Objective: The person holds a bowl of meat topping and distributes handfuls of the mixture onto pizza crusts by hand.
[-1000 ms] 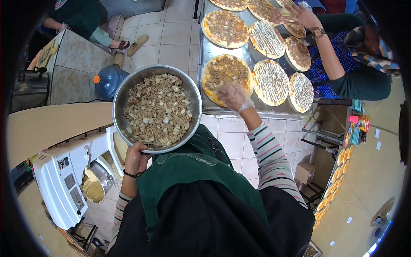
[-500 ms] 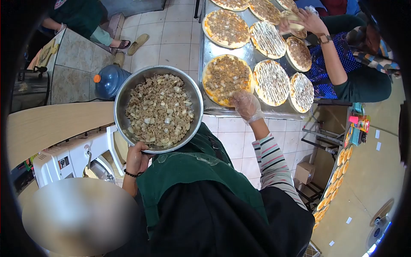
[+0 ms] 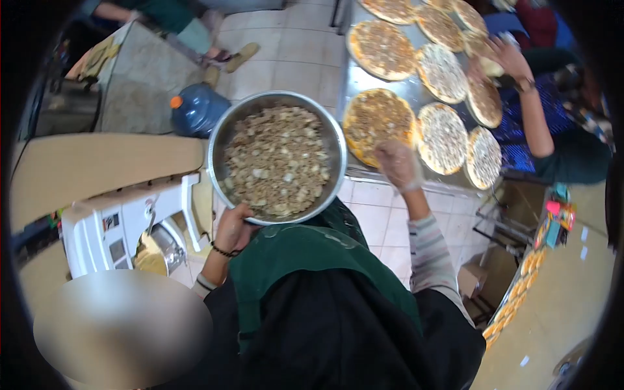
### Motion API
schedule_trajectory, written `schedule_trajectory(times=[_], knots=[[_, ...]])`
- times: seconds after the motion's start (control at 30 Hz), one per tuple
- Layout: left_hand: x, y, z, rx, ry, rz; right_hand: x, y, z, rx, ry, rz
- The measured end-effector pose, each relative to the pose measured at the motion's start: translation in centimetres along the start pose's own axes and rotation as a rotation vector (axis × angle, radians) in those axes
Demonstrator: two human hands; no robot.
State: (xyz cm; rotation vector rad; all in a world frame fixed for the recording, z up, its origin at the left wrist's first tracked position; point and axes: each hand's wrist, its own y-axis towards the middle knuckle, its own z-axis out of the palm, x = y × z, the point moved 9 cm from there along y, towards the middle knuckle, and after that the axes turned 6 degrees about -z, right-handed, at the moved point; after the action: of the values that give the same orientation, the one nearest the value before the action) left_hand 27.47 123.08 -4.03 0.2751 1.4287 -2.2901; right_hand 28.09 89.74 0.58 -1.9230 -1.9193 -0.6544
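Note:
My left hand [image 3: 235,229] grips the near rim of a large steel bowl [image 3: 339,174], thumb over the edge. The bowl holds a crumbly mix of ground meat [image 3: 276,159] with pale chopped cubes. My right hand [image 3: 398,164], in a clear plastic glove, is at the near right edge of a pizza [image 3: 377,120] topped with the same kind of mix. Its fingers look curled together, and blur hides what is in them. Close to that hand lies another pizza [image 3: 442,138] with white drizzled sauce.
Several more pizzas [image 3: 382,49] cover the metal table [image 3: 364,170]. Across it, a co-worker's hands [image 3: 507,60] hold something pale over a pizza. A blue water jug [image 3: 200,109] stands left of the bowl, above a white mixer [image 3: 123,224]. Another person [image 3: 175,19] stands at far left.
The whole view has shifted, so the bowl, table and pizzas appear farther right. My right hand has moved slightly inward over the meat pizza, its fingers more curled. My left hand keeps the bowl.

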Motion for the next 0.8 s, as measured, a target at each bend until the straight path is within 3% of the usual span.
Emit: schedule_trajectory(times=[0.07,0.13,0.17,0.2,0.23,0.3,0.33,0.5,0.6,0.67,0.73,0.8], knots=[[-0.1,-0.1,-0.3,-0.034,0.031,0.016,6.1,2.1,-2.2,-0.011,0.238,-0.022],[-0.3,-0.1,0.1,0.002,0.068,0.025,11.4,2.4,1.3,0.087,0.414,-0.232],[-0.5,-0.3,0.7,0.005,0.062,0.006,13.6,1.7,5.1,0.457,0.261,-0.389],[-0.6,-0.6,1.1,0.012,0.065,0.009,13.3,1.1,8.9,0.678,0.303,-0.116],[-1.0,-0.9,1.1,-0.023,0.045,0.054,17.0,1.5,9.0,0.732,-0.129,-0.379],[-0.7,-0.1,0.4,-0.012,0.034,0.099,18.4,1.8,9.8,0.354,0.228,-0.385],[-0.6,-0.1,0.3,0.012,0.045,0.081,18.2,0.7,13.2,0.554,0.193,-0.480],[-0.2,-0.1,0.7,-0.013,-0.028,0.005,16.6,3.4,9.0,0.430,0.049,-0.279],[0.0,0.3,-0.5,-0.061,-0.028,0.003,15.8,3.8,6.8,0.395,0.260,-0.339],[0.5,1.0,-1.4,-0.029,-0.032,-0.008,10.9,4.3,3.4,0.243,0.664,-0.051],[0.8,1.2,-1.9,-0.007,-0.038,-0.022,3.6,2.8,0.8,0.113,0.816,0.214],[0.6,1.2,-2.2,-0.019,-0.048,0.008,-2.8,0.2,-2.4,-0.067,0.756,0.530]])
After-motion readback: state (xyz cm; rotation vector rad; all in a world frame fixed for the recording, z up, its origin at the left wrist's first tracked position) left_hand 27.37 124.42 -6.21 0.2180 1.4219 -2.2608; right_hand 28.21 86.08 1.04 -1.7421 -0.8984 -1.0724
